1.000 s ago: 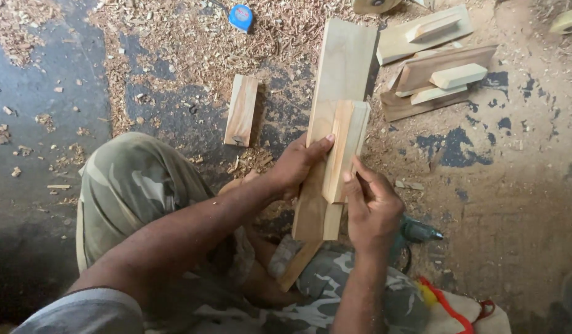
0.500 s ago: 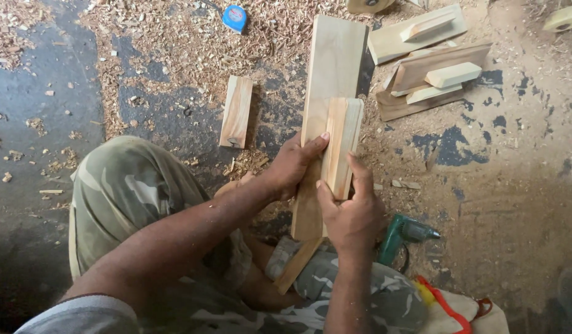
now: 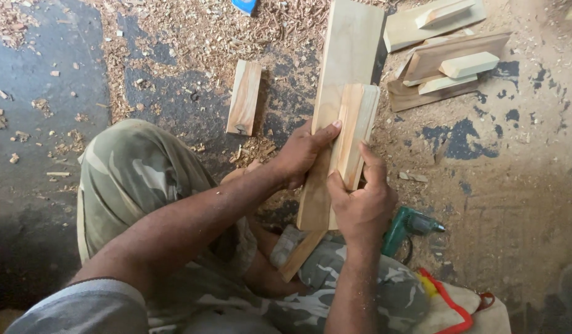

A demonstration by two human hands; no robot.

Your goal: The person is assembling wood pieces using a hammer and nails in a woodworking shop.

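Pointing away, slightly right, apparently: short board (image 3: pixel 355 127), long plank (image 3: pixel 343 93).

No packages, labels, signs or screens are visible anywhere on this workshop floor.

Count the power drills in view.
1: a green power drill lies on the floor just right of the right hand. Others may be hidden under the person.

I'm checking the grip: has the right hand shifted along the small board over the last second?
Yes. The right hand has slid up the small board toward the left hand, away from the green drill.
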